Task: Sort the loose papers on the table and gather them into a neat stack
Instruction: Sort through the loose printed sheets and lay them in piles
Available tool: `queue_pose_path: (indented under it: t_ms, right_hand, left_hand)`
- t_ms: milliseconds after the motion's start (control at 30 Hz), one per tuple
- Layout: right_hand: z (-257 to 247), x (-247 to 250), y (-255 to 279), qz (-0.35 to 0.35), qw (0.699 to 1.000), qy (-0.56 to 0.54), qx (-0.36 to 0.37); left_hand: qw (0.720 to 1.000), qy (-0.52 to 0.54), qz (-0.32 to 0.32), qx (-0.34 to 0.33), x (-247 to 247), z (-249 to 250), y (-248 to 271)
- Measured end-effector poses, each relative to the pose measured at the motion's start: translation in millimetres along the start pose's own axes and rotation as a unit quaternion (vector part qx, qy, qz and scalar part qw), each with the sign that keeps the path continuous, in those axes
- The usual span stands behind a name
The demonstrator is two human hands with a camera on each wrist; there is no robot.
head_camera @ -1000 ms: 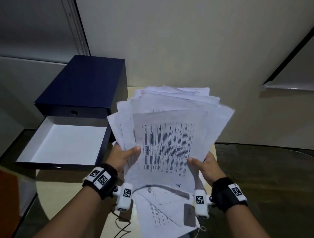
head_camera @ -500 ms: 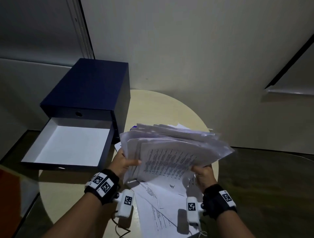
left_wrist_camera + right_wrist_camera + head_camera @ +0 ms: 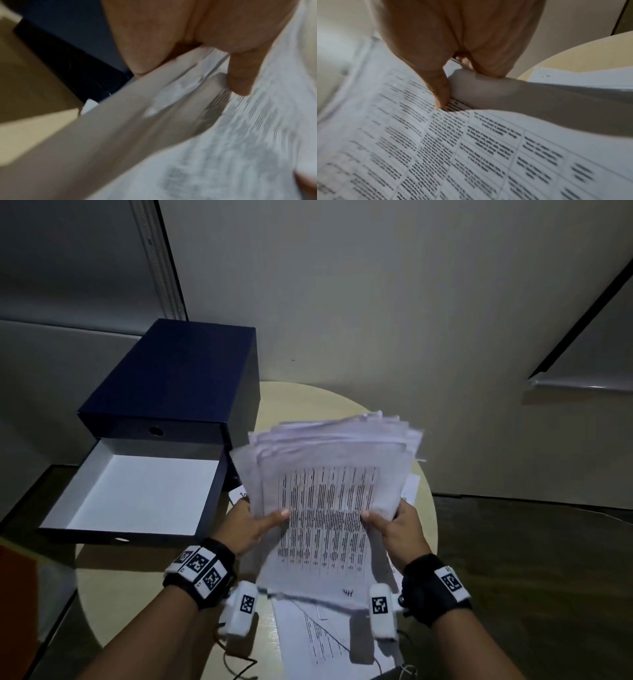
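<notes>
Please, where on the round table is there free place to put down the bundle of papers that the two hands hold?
Bare tabletop shows behind the bundle, beside the blue box. Another bare patch lies left of the left hand, before the open drawer. Crowded: loose sheets lie under the bundle, near the right hand.

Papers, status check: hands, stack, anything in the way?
Left hand and right hand grip the paper stack, edges uneven. Loose sheets lie on the table beneath. Nothing in the way.
</notes>
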State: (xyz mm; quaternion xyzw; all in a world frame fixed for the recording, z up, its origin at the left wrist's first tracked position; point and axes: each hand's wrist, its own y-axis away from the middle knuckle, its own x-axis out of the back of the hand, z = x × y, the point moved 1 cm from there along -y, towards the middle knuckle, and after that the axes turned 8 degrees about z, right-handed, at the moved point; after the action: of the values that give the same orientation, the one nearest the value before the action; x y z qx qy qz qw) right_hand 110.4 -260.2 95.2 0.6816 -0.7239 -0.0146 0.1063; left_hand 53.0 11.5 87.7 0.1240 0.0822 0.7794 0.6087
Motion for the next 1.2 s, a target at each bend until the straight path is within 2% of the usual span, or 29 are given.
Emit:
queue_pose_path:
  t_ms: [67, 167, 267, 367, 467, 533, 667, 733, 867, 967, 1200]
  right_hand:
    - [-7.6, -2.3, 3.4, -0.036, 0.999, -0.025, -0.007]
    - [13.3, -8.3, 0.6, -0.076, 0.994, 0.009, -0.077]
    - [59.9, 1.2, -10.2, -0.022, 0.982, 0.145, -0.123]
    - [97.5, 25.4, -13.8, 0.055, 0.949, 0.269, -0.152]
    - [117.9, 32.8, -6.0, 0.041, 0.915, 0.364, -0.171]
    - [121.9, 30.3, -2.9, 0.060, 0.903, 0.381, -0.188]
    - [116.9, 20.7, -9.7, 0.107, 0.916, 0.293, -0.251]
    - [115.8, 16.4, -9.3, 0.114, 0.918, 0.292, -0.243]
    - [106.0, 18.1, -6.8, 0.134, 0.937, 0.281, -0.158]
    - [97.9, 33.4, -8.1, 0.140, 0.944, 0.273, -0.124]
    - [107.8, 68.2, -7.8, 0.090, 0.909, 0.381, -0.147]
  left_hand:
    - [0.999, -0.041, 0.008, -0.007, 6.0, -13.6, -0.6]
    - [0.991, -0.079, 0.098, 0.050, 10.5, -46.4, 0.9]
    - [0.970, -0.123, 0.158, 0.135, 19.6, -90.2, 9.2]
    - [0.949, -0.151, 0.189, 0.201, 33.6, -131.9, 21.8]
    - [0.939, -0.157, 0.207, 0.225, 38.9, -152.5, 26.4]
    - [0.938, -0.165, 0.201, 0.230, 35.5, -150.8, 27.6]
    - [0.933, -0.176, 0.198, 0.242, 31.8, -145.0, 26.1]
    - [0.930, -0.182, 0.198, 0.250, 30.6, -142.0, 28.4]
    - [0.931, -0.174, 0.195, 0.255, 32.4, -143.0, 27.7]
    - [0.933, -0.173, 0.190, 0.251, 36.1, -149.2, 25.6]
    - [0.935, -0.167, 0.185, 0.251, 35.4, -150.7, 23.2]
